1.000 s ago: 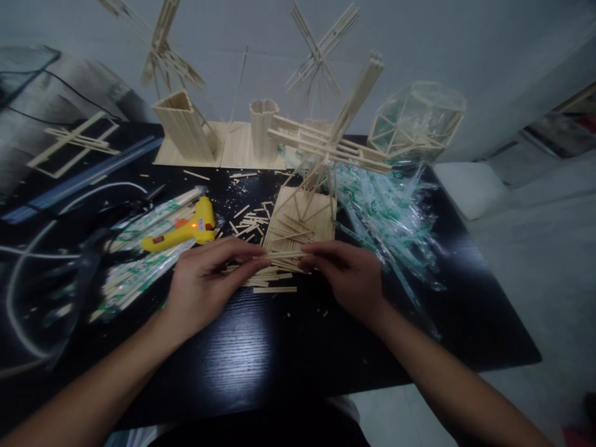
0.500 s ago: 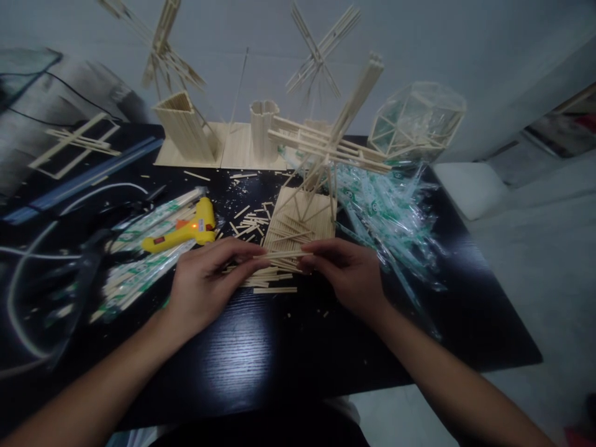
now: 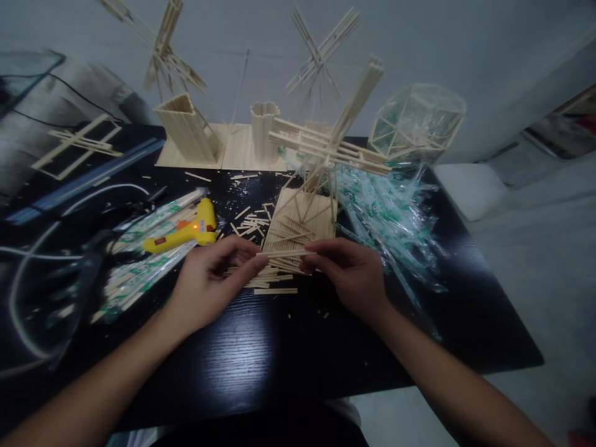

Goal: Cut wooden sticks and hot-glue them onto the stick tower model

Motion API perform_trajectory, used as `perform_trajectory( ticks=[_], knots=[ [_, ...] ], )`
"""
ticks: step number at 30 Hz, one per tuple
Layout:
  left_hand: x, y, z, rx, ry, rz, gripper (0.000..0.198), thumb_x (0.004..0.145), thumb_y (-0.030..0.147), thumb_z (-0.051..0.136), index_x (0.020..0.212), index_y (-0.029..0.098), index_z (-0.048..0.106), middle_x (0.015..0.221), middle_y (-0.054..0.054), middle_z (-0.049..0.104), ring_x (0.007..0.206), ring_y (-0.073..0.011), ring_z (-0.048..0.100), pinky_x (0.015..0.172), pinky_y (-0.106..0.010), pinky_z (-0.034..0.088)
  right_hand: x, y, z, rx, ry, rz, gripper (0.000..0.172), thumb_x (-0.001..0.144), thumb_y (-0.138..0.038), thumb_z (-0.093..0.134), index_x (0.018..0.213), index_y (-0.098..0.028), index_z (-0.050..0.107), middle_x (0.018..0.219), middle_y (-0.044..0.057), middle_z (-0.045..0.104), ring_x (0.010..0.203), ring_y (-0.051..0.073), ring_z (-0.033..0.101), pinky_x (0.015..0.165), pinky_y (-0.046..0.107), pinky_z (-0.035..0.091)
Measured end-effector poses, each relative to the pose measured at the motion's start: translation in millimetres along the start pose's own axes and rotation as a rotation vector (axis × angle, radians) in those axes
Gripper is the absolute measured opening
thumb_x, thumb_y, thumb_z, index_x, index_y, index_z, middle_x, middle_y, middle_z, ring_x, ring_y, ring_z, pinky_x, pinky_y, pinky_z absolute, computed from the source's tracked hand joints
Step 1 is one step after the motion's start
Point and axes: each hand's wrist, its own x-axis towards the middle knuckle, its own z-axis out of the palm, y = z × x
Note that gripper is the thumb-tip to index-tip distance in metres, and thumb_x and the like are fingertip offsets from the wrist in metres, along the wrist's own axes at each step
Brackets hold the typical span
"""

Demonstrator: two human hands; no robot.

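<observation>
Between my two hands a short, thin wooden stick [image 3: 285, 253] is held level. Its left end is pinched in my left hand [image 3: 216, 273], its right end in my right hand [image 3: 349, 270]. Just beyond and beneath it lies a wooden base [image 3: 302, 208] with a stick windmill [image 3: 328, 149] standing on it. Loose cut sticks [image 3: 274, 290] lie below the held one on the black table [image 3: 298, 354]. A yellow glue gun [image 3: 184, 233] with a lit orange light rests beside my left hand.
Crumpled clear and green wrappers [image 3: 386, 205] cover the table's right side. Packed sticks [image 3: 135, 285] and a white cable [image 3: 18, 292] lie at left. Behind stand a triangular stick tower [image 3: 189, 133], a round one [image 3: 265, 133] and a wrapped stick frame [image 3: 419, 121].
The fingers of my left hand have shifted slightly along the stick, and more of its left end shows. My right hand has barely moved.
</observation>
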Motion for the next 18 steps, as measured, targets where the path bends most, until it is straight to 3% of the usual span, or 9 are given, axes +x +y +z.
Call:
perform_trajectory(
  ticks=[5, 18],
  knots=[
    [3.1, 5.9, -1.5, -0.099, -0.132, -0.058, 0.037, 0.1, 0.04, 0.055, 0.071, 0.018, 0.065, 0.063, 0.002, 0.062, 0.057, -0.01, 0.056, 0.054, -0.02, 0.045, -0.9, -0.8, 0.6, -0.019, 0.005, 0.003, 0.008, 0.079, -0.019, 0.083, 0.086, -0.023, 0.081, 0.074, -0.001, 0.081, 0.066, 0.016, 0.079, 0.067, 0.025, 0.068],
    [-1.4, -2.0, 2.3, -0.145, -0.14, -0.108, 0.037, 0.102, 0.046, 0.053, 0.078, 0.019, 0.06, 0.067, 0.003, 0.055, 0.062, -0.0113, 0.047, 0.059, -0.024, 0.04, -1.7, -1.6, -0.2, -0.032, 0.012, 0.009, 0.006, 0.08, -0.023, 0.083, 0.085, -0.022, 0.081, 0.074, 0.001, 0.08, 0.067, 0.018, 0.079, 0.069, 0.029, 0.068]
  ],
)
